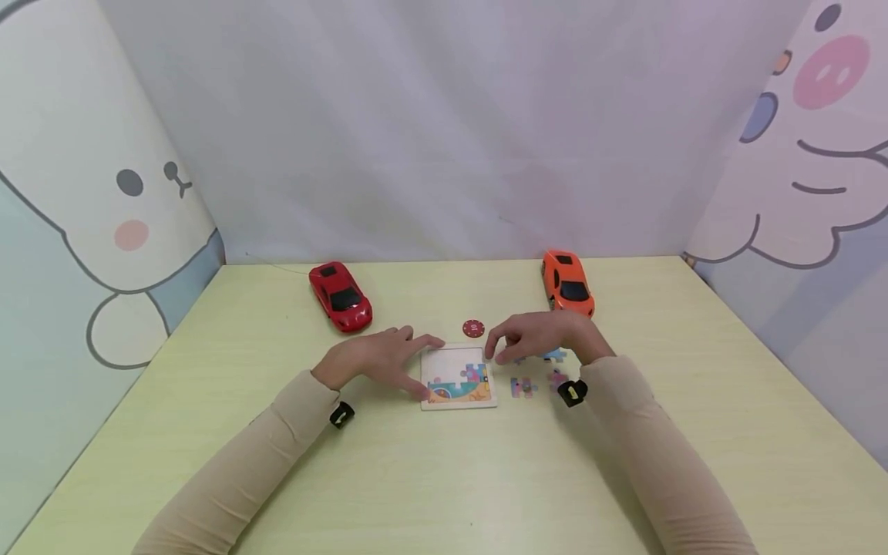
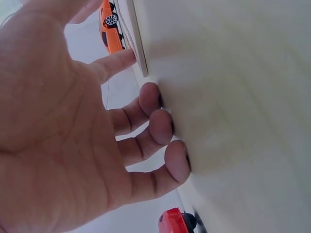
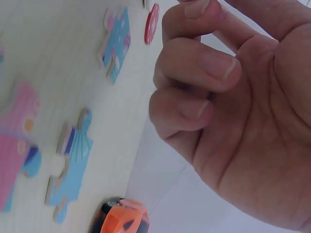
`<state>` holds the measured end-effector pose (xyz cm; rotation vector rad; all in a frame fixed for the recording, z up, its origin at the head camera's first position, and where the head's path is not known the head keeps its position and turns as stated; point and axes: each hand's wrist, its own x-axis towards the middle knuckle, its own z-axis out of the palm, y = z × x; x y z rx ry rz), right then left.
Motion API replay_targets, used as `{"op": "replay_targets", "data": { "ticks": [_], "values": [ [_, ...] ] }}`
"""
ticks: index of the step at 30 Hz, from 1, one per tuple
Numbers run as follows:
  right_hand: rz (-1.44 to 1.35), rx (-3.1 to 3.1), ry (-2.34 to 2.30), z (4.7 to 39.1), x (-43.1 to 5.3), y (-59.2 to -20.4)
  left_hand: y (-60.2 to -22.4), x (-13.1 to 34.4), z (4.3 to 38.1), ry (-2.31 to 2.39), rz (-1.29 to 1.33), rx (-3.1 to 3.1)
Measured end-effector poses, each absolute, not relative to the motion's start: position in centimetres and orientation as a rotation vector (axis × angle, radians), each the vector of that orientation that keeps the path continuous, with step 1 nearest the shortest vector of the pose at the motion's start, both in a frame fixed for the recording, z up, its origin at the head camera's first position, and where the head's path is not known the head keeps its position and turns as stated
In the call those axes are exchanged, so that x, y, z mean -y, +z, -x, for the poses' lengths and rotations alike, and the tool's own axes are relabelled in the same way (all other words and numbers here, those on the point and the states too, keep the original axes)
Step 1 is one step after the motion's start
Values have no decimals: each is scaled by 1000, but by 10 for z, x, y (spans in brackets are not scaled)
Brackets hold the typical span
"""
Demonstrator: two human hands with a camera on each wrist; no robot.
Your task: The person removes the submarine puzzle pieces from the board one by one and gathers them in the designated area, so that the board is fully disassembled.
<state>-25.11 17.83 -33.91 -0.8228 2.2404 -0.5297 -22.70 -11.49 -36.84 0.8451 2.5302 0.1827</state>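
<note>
A small jigsaw puzzle in a white-rimmed tray (image 1: 458, 408) lies in mid-table, with joined pieces (image 1: 461, 391) along its bottom and right. My left hand (image 1: 384, 356) spreads over the tray's left side, thumb at the lower left corner and index finger at the top edge. The left wrist view shows one finger touching the tray's edge (image 2: 138, 43) and the others extended on the table. Beside the tray's right edge hovers my right hand (image 1: 537, 336), index finger and thumb apart; its other fingers curl loosely, and no piece shows in it.
Several loose puzzle pieces (image 1: 523, 387) lie right of the tray, partly beneath the right hand and wrist. A red poker chip (image 1: 474, 328) sits just behind the tray. Farther back stand a red toy car (image 1: 341, 298) on the left and an orange toy car (image 1: 566, 284) on the right.
</note>
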Motion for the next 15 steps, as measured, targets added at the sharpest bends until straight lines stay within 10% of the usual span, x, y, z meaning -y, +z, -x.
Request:
{"op": "replay_targets", "data": {
  "ticks": [15],
  "values": [
    [831,-2279,-478,239,-152,-350,-367,117,226,206,-880,-2523]
  ]
}}
